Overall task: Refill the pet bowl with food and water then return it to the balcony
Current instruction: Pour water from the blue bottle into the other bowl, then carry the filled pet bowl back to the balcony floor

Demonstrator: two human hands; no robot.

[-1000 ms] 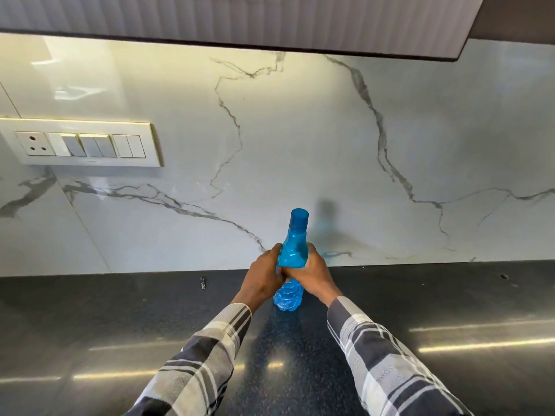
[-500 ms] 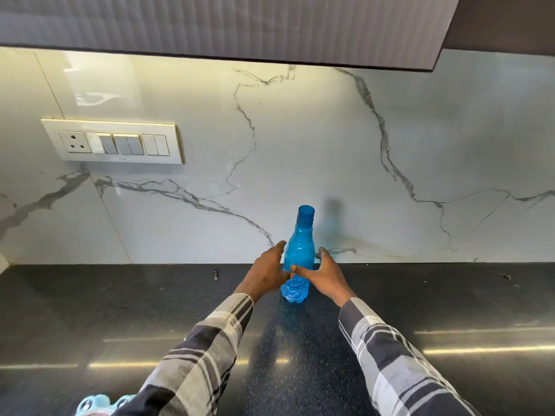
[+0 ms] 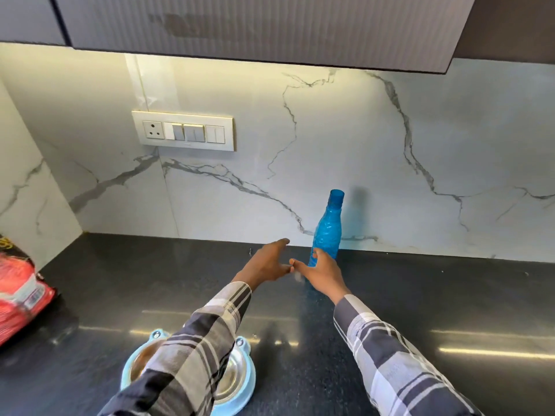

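Note:
A blue plastic bottle (image 3: 327, 229) stands upright with its cap on at the back of the dark counter, against the marble wall. My right hand (image 3: 321, 270) hovers just in front of its base with fingers spread, holding nothing. To the left of the bottle my left hand (image 3: 267, 262) is open too, its fingertips almost meeting the right hand's. Near the counter's front, a light-blue pet bowl holder (image 3: 243, 388) with two steel bowls lies largely hidden under my left sleeve.
A red and black food bag (image 3: 18, 292) lies at the counter's far left. A switch panel with a socket (image 3: 183, 131) sits on the marble wall. Dark upper cabinets (image 3: 270, 25) hang overhead. The black counter (image 3: 450, 310) stretches to the right.
Both hands have let go of the blue bottle and drawn back from it. The view has swung down and left, so the pet bowl and the food bag have come into sight.

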